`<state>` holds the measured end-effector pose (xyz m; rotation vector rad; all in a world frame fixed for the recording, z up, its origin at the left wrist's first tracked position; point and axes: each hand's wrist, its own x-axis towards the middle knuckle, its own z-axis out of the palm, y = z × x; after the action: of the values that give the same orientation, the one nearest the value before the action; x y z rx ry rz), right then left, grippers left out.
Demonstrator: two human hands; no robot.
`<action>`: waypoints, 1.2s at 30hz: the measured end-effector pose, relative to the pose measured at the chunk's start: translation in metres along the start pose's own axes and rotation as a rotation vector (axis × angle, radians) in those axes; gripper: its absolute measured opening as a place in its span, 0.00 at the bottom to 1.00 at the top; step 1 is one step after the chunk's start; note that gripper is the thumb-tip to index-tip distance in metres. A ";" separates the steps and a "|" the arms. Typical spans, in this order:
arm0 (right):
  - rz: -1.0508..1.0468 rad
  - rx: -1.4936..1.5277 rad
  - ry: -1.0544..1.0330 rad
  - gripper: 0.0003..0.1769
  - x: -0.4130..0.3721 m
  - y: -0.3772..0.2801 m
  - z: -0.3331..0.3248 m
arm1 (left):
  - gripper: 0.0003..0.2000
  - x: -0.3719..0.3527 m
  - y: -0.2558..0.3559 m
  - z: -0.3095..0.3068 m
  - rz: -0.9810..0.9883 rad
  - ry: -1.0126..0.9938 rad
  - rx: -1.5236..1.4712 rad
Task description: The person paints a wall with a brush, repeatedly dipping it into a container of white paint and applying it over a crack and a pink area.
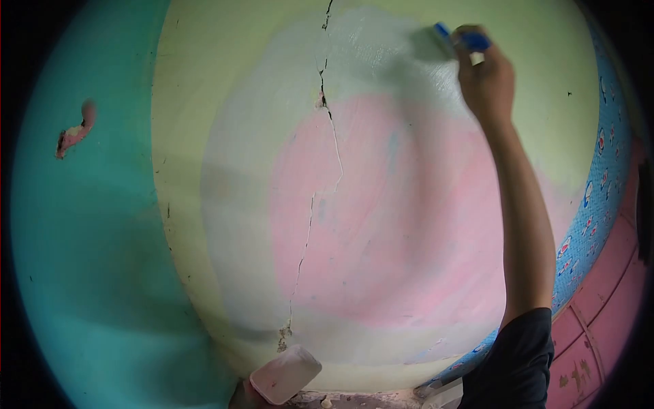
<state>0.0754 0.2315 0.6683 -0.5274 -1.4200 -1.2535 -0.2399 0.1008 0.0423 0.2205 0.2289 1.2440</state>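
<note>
At the upper right my right hand (485, 78) is closed around a paintbrush (443, 31) with blue parts. The brush end lies at the wall, on a wet, shiny grey patch (368, 41); its bristles are blurred. At the bottom, my left hand (246, 395) shows only in part, in shadow, holding a whitish plastic tub (286, 375) with a pink smear. The tub is tilted, and what is inside cannot be made out. Grey paint forms a broad ring on the yellow-green wall (184, 82), around a pink area (381, 225).
A jagged crack (335, 146) runs down the wall, with broken plaster (284, 337) near its foot. To the left is a teal wall (88, 225) with a chipped pink spot (76, 131). Patterned blue material (586, 204) and pink panels (599, 307) stand at the right.
</note>
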 end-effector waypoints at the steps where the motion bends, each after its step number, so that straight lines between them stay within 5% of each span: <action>1: 0.025 0.081 -0.126 0.15 -0.018 -0.009 0.007 | 0.37 -0.001 0.003 0.001 -0.002 -0.013 -0.028; 5: -0.467 0.167 -0.621 0.15 -0.140 -0.105 0.007 | 0.36 -0.007 0.008 0.021 0.015 0.184 0.120; 6: -0.490 0.297 -0.831 0.14 -0.155 -0.138 -0.008 | 0.36 -0.007 0.006 0.006 0.027 0.145 0.112; 9: -0.196 0.515 -0.978 0.17 -0.159 -0.156 -0.009 | 0.35 -0.007 0.010 -0.007 -0.023 0.050 0.198; 11: -0.018 0.540 -0.698 0.20 -0.125 -0.112 0.018 | 0.36 -0.002 0.010 -0.004 -0.052 0.056 0.238; 13: 0.302 0.377 -0.570 0.09 -0.045 -0.077 0.015 | 0.36 0.001 0.006 0.004 -0.050 0.137 0.229; 15: 0.167 0.263 -0.085 0.09 0.001 -0.027 0.030 | 0.36 -0.001 0.006 0.010 -0.055 0.230 0.228; 16: 0.271 0.285 0.001 0.10 0.015 -0.031 0.026 | 0.37 -0.004 0.008 0.011 -0.058 0.279 0.229; 18: 0.164 0.123 0.043 0.08 0.015 -0.040 0.024 | 0.37 -0.015 0.020 0.007 -0.084 0.075 0.280; 19: 0.073 0.078 -0.024 0.11 0.000 -0.042 0.029 | 0.37 -0.020 0.024 0.007 -0.101 -0.030 0.304; 22: -0.273 -0.034 -0.277 0.22 -0.088 -0.082 0.030 | 0.38 -0.010 0.006 0.043 0.000 0.142 0.107; 24: -0.456 -0.019 -0.540 0.12 -0.158 -0.137 0.010 | 0.40 -0.006 0.009 0.019 -0.052 0.095 0.209; 28: -0.290 0.506 -1.024 0.14 -0.232 -0.186 -0.035 | 0.43 0.018 -0.009 -0.034 0.234 -0.057 0.775; 31: 0.031 0.583 -1.007 0.17 -0.224 -0.149 -0.037 | 0.39 0.013 -0.020 -0.013 0.008 -0.182 -0.002; 34: 0.368 0.717 -0.817 0.11 -0.161 -0.060 -0.044 | 0.39 0.004 -0.028 0.020 0.031 -0.011 0.051; 36: 0.315 0.582 -0.528 0.09 -0.110 0.012 -0.056 | 0.41 -0.004 -0.031 0.056 0.280 -0.097 0.944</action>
<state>0.1406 0.2215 0.5634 -0.6662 -1.9524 -0.4171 -0.1973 0.0852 0.0872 1.1533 0.7133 1.3176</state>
